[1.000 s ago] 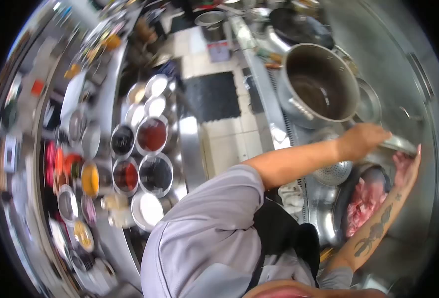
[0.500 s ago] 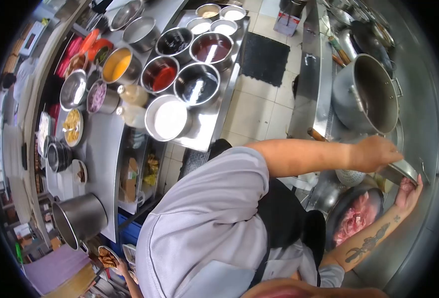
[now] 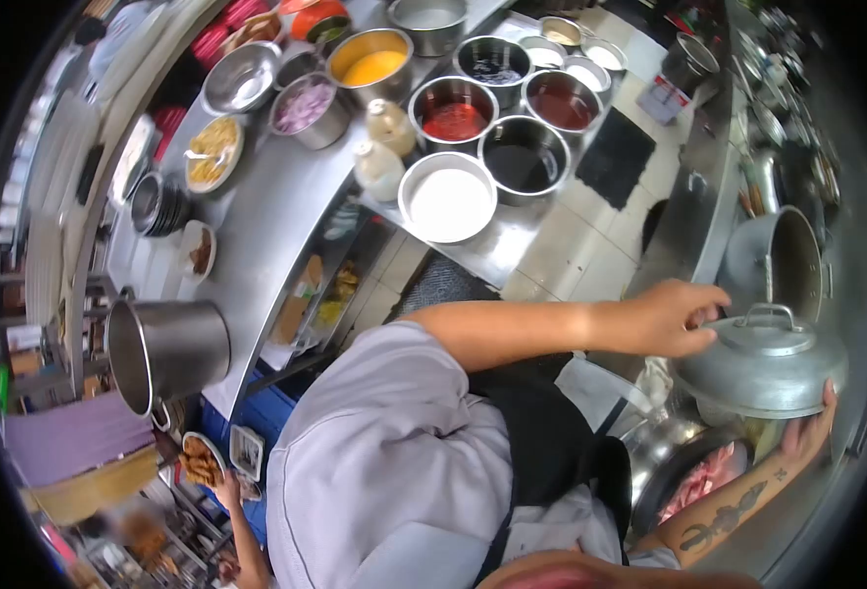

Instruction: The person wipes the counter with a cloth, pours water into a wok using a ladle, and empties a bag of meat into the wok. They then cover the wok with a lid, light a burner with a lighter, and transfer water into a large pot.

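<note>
My right hand, on the tattooed arm, grips the lower right rim of a domed metal lid with a loop handle on top. My left hand is just left of the lid's handle, fingers loosely curled and apart, holding nothing. The lid is tilted and hides part of what lies beneath it. Below it a dark pan holds raw pink meat, partly hidden by my right forearm. A tall metal pot stands beyond the lid.
At the upper middle, a steel table bears metal pots of sauces and a white bowl. The left counter holds bowls and a large pot. At the lower left, another person's hand holds a plate of food.
My left hand has let go of the lid and moved left. The lid has turned so its domed top shows. The whole view has shifted, with the left counter swinging round.
</note>
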### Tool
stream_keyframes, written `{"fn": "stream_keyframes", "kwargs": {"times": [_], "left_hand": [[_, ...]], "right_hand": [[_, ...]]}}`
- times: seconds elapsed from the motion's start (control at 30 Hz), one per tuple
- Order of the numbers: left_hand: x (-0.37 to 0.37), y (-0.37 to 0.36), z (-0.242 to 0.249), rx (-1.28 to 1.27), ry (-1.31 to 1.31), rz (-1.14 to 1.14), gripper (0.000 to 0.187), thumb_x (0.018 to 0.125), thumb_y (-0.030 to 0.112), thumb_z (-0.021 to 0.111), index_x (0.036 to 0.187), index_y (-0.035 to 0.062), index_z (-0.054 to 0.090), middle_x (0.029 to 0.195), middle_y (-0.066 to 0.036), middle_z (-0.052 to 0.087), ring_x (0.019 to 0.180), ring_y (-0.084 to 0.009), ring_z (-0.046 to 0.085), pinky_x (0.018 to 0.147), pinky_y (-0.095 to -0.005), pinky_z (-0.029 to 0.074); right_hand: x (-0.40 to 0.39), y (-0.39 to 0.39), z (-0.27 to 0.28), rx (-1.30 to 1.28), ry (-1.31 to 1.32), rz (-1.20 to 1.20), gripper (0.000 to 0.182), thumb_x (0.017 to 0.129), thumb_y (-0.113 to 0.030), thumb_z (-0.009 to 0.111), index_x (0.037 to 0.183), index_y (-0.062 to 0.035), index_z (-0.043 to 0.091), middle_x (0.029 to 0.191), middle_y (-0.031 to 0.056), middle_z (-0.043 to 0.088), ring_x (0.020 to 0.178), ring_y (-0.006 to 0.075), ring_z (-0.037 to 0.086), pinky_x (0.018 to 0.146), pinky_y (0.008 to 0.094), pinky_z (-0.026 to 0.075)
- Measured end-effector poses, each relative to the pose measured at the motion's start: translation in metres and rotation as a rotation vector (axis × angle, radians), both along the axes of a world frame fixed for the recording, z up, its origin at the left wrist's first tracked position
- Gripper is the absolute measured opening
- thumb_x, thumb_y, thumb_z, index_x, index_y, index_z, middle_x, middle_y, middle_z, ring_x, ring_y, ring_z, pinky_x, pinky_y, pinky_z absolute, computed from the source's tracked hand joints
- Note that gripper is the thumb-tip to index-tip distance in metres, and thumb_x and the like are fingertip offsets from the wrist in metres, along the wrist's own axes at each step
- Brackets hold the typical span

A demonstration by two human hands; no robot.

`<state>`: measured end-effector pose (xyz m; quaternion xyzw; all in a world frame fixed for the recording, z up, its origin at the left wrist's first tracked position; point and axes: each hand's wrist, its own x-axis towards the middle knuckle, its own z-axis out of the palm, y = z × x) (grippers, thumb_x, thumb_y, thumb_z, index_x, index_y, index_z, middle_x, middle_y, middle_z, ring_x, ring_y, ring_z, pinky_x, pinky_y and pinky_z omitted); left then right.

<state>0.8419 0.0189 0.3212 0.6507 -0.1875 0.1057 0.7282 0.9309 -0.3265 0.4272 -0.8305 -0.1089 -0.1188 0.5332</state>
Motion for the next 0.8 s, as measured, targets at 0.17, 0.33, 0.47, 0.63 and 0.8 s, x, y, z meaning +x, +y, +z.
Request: {"fn": "stream_keyframes", "kwargs": {"times": [0.17, 0.33, 0.47, 0.63, 0.8], "left_hand": [[-0.061, 0.101, -0.02, 0.123, 0.258, -0.223, 0.042, 0.088, 0.03, 0.062, 0.118, 0.0007, 0.055, 0.097, -0.011, 0.065, 0.088, -0.0159, 0.062, 0.077, -0.0306, 0.049], [-0.153, 0.163, -0.045, 0.072, 0.777, -0.139, 0.042, 0.091, 0.028, 0.061, 0.123, 0.0025, 0.053, 0.102, -0.008, 0.065, 0.089, -0.0134, 0.061, 0.074, -0.0266, 0.05], [-0.233, 0.183, -0.122, 0.073, 1.101, 0.264, 0.038, 0.091, 0.027, 0.061, 0.12, 0.0025, 0.057, 0.092, -0.007, 0.066, 0.081, -0.0106, 0.061, 0.067, -0.0232, 0.048], [-0.364, 0.175, -0.218, 0.93, 1.163, 0.677, 0.037, 0.078, 0.025, 0.059, 0.104, -0.0013, 0.062, 0.093, -0.025, 0.064, 0.091, -0.0395, 0.062, 0.081, -0.0441, 0.049], [-0.483, 0.136, -0.269, 0.714, 1.568, 0.548, 0.046, 0.076, 0.028, 0.065, 0.111, -0.0004, 0.061, 0.1, -0.024, 0.065, 0.094, -0.0353, 0.064, 0.085, -0.0393, 0.049]], "right_hand": [[0.055, 0.057, -0.034, 0.514, 0.588, 0.148, 0.046, 0.086, -0.021, 0.061, 0.123, 0.0039, 0.051, 0.126, 0.0153, 0.053, 0.118, 0.0247, 0.049, 0.102, 0.035, 0.038], [0.108, 0.119, -0.155, 0.58, 0.906, 0.328, 0.042, 0.083, -0.014, 0.066, 0.119, 0.0027, 0.053, 0.116, 0.0132, 0.06, 0.109, 0.0235, 0.056, 0.097, 0.0358, 0.043], [0.151, 0.096, -0.347, 0.363, 0.916, 0.358, 0.024, 0.085, -0.016, 0.065, 0.103, -0.0014, 0.058, 0.096, 0.0098, 0.064, 0.085, 0.0218, 0.063, 0.078, 0.0355, 0.052], [0.114, 0.165, -0.408, 0.224, 1.099, 0.309, 0.021, 0.086, -0.02, 0.064, 0.09, -0.001, 0.056, 0.075, 0.0089, 0.06, 0.058, 0.0195, 0.059, 0.047, 0.0342, 0.05], [0.132, 0.181, -0.538, -0.344, 0.952, 0.308, 0.024, 0.084, -0.022, 0.066, 0.082, 0.0006, 0.057, 0.061, 0.0076, 0.053, 0.046, 0.0191, 0.051, 0.038, 0.0347, 0.043]]}}
